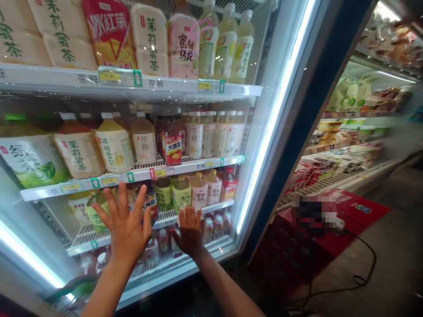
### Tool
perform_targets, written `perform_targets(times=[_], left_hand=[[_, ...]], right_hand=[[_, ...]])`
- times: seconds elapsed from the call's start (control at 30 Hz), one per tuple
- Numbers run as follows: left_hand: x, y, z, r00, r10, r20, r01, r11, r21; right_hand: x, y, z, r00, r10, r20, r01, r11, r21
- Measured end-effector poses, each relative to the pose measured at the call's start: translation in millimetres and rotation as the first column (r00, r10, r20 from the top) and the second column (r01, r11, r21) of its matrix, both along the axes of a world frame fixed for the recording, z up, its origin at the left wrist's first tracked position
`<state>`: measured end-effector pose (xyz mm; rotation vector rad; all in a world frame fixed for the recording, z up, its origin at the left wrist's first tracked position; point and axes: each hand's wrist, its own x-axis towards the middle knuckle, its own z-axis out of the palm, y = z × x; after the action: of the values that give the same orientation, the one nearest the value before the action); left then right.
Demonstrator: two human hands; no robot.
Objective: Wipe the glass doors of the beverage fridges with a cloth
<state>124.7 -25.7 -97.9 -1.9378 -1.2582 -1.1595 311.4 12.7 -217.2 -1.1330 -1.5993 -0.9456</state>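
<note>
Both hands are raised in front of a lit drinks fridge full of bottles. My left hand has its fingers spread wide and holds nothing, its back toward me, partly covering bottles on a lower shelf. Lower and to its right, my right hand has its fingers stretched upward, also holding nothing. Just above it stand a green tea bottle and a pink-labelled bottle. Reflections suggest a glass door between the hands and the bottles. I cannot tell whether either palm touches it.
Large tea bottles fill the top shelf, and a white-capped bottle stands among others on the middle one. An open chilled display runs along the right. A red box with a black cable sits before it.
</note>
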Motion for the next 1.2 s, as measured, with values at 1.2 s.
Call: perform_targets(times=[1.2], left_hand=[[50,46,75.0,0.909,-0.287,-0.301,0.353,0.915,0.195]], right_hand=[[27,28,168.5,0.905,0.352,0.239,-0.345,0.936,-0.072]])
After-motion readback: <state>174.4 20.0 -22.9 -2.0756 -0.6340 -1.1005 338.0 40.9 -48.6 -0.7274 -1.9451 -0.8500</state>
